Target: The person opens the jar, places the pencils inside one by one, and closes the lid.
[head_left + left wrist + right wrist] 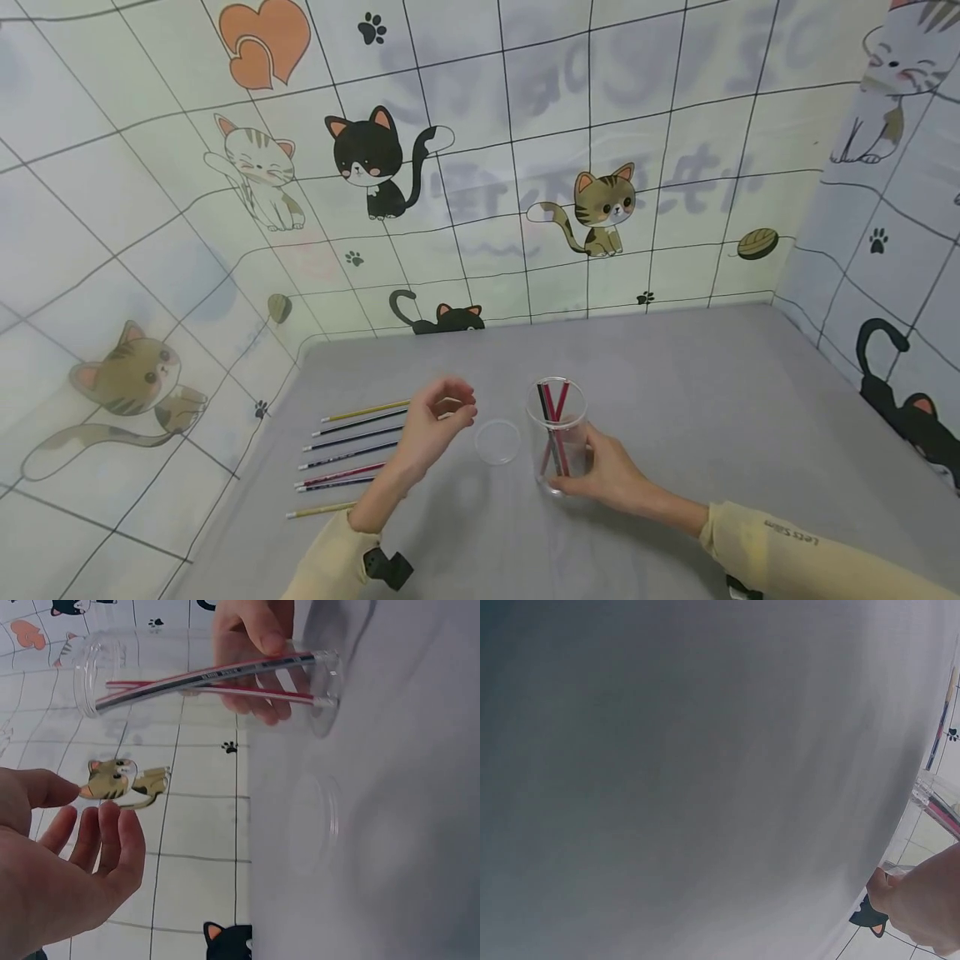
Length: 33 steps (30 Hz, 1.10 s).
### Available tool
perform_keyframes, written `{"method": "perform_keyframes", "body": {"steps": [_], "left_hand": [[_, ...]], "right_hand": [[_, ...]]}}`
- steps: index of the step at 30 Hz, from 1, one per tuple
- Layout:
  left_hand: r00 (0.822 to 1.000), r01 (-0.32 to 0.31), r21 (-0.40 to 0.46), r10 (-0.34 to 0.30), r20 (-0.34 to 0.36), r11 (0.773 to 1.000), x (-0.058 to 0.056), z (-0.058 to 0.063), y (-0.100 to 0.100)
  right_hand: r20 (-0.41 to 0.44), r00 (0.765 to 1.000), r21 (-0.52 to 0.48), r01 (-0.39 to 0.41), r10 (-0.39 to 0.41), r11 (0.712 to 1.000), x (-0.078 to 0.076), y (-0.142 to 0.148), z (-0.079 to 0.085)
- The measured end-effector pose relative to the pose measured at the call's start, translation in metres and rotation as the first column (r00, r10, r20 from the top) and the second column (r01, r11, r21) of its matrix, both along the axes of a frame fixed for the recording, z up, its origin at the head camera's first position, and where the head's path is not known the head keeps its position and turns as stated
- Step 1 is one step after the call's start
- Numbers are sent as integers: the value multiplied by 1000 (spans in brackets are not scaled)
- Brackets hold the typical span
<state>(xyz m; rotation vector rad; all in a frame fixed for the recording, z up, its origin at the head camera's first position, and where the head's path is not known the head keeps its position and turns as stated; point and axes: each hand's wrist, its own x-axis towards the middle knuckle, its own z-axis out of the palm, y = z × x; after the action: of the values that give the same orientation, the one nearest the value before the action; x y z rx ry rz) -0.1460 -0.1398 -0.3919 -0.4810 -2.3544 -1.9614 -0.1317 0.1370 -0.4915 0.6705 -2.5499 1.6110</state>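
Observation:
A tall clear plastic jar (536, 454) stands upright on the grey table, with a few red and dark pencils (555, 417) leaning inside it. My right hand (611, 473) grips the jar low on its right side, thumb in front; the left wrist view shows fingers behind the clear wall. To the left of the jar, my left hand (433, 427) hovers with fingers loosely bent and nothing between them. A round clear lid (497, 442) lies flat between the left hand and the jar. The right wrist view catches only part of the right hand (922, 900) and jar.
Several pencils (352, 451) lie in a rough row on the left of the table (675, 392), some partly hidden by the left hand and forearm. A cloth backdrop (480, 275) printed with cats and grid lines rises behind and at both sides.

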Motion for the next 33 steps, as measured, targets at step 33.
{"method": "perform_keyframes", "body": {"steps": [33], "left_hand": [[976,-151,-181,175,128,972,35,-37,-100]], "right_hand": [[12,1000,-9,11,-10,1000,0,-2,0]]}}
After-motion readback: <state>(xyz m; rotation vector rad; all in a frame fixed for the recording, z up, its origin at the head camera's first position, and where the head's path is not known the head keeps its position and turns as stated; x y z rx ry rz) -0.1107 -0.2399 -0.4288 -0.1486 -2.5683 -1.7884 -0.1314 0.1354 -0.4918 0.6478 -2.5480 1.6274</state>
